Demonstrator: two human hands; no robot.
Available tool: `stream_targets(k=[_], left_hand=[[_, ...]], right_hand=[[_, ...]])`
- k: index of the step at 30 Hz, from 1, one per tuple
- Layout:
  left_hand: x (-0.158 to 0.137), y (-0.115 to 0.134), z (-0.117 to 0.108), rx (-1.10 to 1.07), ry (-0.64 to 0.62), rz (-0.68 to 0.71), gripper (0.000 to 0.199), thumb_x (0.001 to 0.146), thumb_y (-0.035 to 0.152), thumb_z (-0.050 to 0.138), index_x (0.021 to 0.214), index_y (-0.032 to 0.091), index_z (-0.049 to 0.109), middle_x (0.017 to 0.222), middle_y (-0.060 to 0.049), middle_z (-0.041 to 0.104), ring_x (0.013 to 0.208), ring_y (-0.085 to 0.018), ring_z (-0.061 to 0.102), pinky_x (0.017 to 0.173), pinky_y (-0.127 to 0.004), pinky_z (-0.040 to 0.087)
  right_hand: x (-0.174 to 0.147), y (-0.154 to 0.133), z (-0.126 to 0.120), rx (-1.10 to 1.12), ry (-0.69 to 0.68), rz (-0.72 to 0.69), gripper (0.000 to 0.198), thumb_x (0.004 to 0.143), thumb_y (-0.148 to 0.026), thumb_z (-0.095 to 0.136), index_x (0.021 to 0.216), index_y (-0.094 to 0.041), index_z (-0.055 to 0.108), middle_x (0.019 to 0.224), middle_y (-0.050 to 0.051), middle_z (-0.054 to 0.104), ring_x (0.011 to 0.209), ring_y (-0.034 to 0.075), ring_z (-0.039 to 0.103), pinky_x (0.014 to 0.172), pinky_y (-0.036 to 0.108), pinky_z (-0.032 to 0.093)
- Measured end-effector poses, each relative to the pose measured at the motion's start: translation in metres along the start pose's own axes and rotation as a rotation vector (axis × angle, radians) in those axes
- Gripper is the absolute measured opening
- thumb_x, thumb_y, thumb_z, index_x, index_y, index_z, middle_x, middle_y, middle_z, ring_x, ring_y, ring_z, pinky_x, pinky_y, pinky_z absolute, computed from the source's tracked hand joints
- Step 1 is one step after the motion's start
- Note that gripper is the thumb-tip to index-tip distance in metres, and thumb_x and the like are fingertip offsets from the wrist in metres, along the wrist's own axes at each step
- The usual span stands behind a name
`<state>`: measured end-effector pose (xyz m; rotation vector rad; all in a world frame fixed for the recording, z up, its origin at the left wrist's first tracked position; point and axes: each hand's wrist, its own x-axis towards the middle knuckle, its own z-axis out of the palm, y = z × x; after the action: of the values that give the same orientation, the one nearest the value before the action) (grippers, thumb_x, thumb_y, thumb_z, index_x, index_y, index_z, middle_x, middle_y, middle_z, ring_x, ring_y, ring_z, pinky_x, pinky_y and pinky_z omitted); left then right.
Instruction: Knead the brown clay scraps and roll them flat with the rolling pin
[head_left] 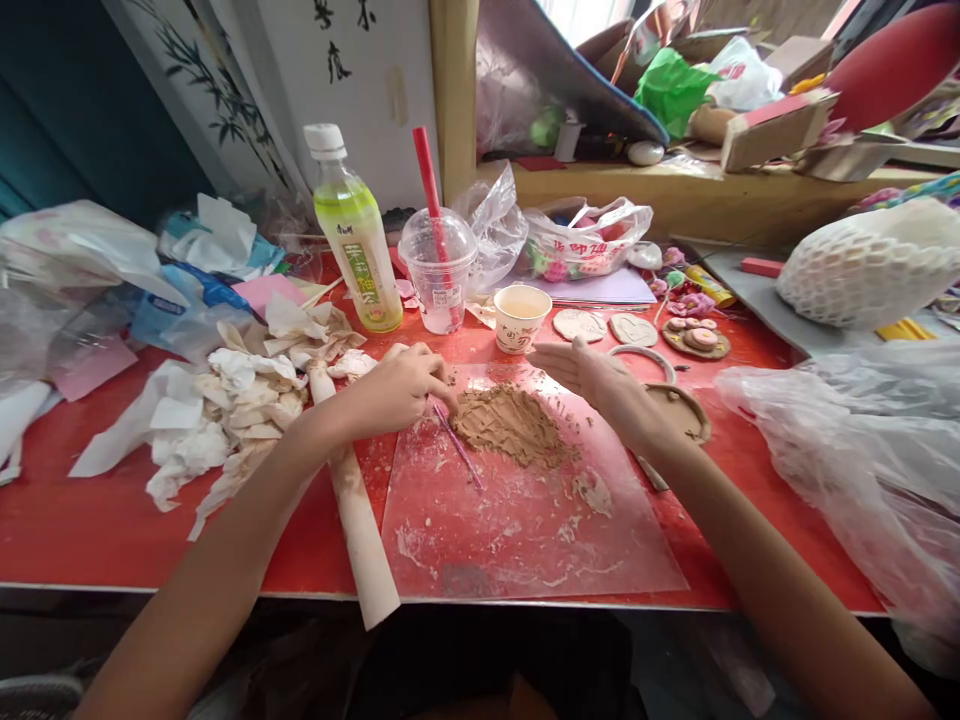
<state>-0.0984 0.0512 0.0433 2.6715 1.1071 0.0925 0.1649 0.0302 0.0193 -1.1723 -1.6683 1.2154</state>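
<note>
Brown clay slab point(510, 425) mid-desk: left hand point(397, 390) pinches a pink tool point(457, 445) at its edge, best kept shallow, while right hand point(592, 375) hovers open-fingered.

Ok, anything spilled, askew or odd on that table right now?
Mostly mess: clay crumbs and smears are scattered over the plastic sheet around the clay slab. The rolling pin juts past the table edge. Crumpled tissues are heaped beside the left hand.
</note>
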Motion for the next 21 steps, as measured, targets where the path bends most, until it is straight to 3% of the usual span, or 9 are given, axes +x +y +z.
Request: stream_targets(k=[3,6,11,16,21], left_hand=[[-0.004,0.007,-0.005,0.026,-0.077,0.046,0.058,0.069,-0.002,0.037,0.093,0.038,0.071,0.086,-0.002,0.053,0.084,-0.016,0.042,0.080,-0.033,0.030],[-0.005,0.016,-0.003,-0.021,-0.135,0.125,0.066,0.068,-0.005,0.034,0.098,0.044,0.067,0.086,-0.001,0.052,0.085,-0.016,0.041,0.079,-0.030,0.029],[-0.006,0.020,0.002,-0.030,-0.211,0.185,0.063,0.065,-0.004,0.037,0.094,0.041,0.070,0.084,0.000,0.052,0.085,-0.015,0.041,0.081,-0.031,0.027],[-0.008,0.012,-0.005,-0.039,-0.239,0.101,0.046,0.061,-0.003,0.038,0.064,0.028,0.072,0.086,-0.002,0.053,0.083,-0.016,0.041,0.079,-0.032,0.025],[-0.006,0.005,-0.004,0.007,-0.152,0.044,0.038,0.073,0.004,0.039,0.081,0.025,0.069,0.087,-0.002,0.053,0.082,-0.017,0.043,0.078,-0.032,0.027]], right_hand=[[-0.007,-0.001,0.002,-0.332,-0.075,0.000,0.059,0.089,-0.061,0.025,0.131,-0.027,0.048,0.140,0.001,0.042,0.132,0.023,0.033,0.113,0.046,0.021],[-0.008,0.003,0.010,-0.476,-0.134,0.006,0.061,0.088,-0.061,0.028,0.136,-0.026,0.042,0.142,0.001,0.039,0.133,0.025,0.031,0.113,0.048,0.018],[-0.010,0.005,0.019,-0.462,-0.149,0.023,0.055,0.089,-0.058,0.028,0.135,-0.030,0.042,0.141,-0.002,0.039,0.133,0.025,0.032,0.112,0.049,0.019],[-0.012,0.004,0.016,-0.419,-0.213,0.025,0.052,0.092,-0.054,0.026,0.133,-0.030,0.045,0.141,-0.004,0.040,0.133,0.021,0.033,0.113,0.046,0.019],[-0.012,0.003,0.007,-0.352,-0.246,0.027,0.051,0.092,-0.055,0.022,0.132,-0.034,0.045,0.142,-0.006,0.038,0.135,0.021,0.029,0.114,0.049,0.015]])
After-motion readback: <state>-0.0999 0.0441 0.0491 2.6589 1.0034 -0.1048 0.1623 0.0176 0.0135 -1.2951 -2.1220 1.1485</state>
